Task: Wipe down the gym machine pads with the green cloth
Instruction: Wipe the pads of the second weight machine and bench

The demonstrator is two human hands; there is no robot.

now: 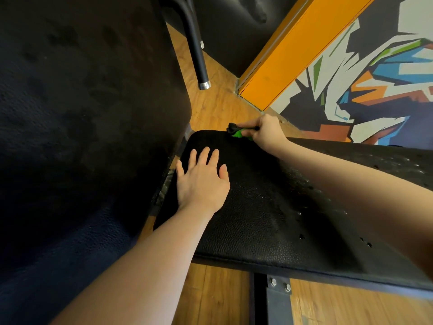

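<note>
Green cloth [239, 132] bunched in my right hand [266, 132], seat pad [257, 207] stretching toward five o'clock; left hand [201, 181] spread flat.

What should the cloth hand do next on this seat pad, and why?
Probably draw the green cloth back across the seat pad toward the near edge: the right hand grips it at the far edge, the left hand rests flat, and droplets show further right.

Wood-plank floor [218, 106], orange beam [290, 50], colourful wall mural [375, 90].
</note>
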